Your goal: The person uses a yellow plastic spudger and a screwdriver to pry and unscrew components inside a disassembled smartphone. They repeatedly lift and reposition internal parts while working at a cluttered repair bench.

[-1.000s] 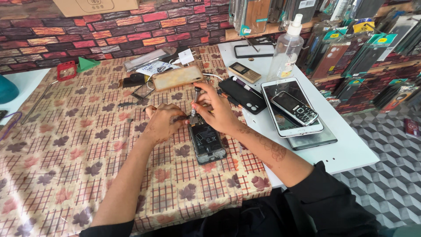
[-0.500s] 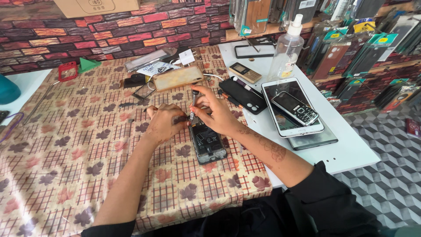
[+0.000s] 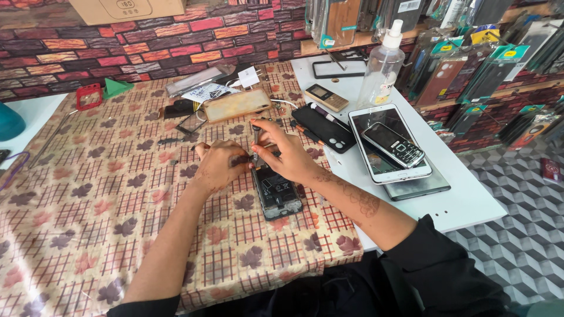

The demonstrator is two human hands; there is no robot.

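Currently right hand (image 3: 288,155) is pinching a screwdriver (image 3: 257,141) upright over the opened smartphone (image 3: 276,192); left hand (image 3: 218,165) is pressing its top edge, grasping nothing.

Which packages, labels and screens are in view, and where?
Cardboard box: top edge, above brick wall, brown.
Spray bottle: white table, clear, pale label.
Tablet: right of hands, white frame, dark screen.
Hanging packets: right wall, green-yellow headers.
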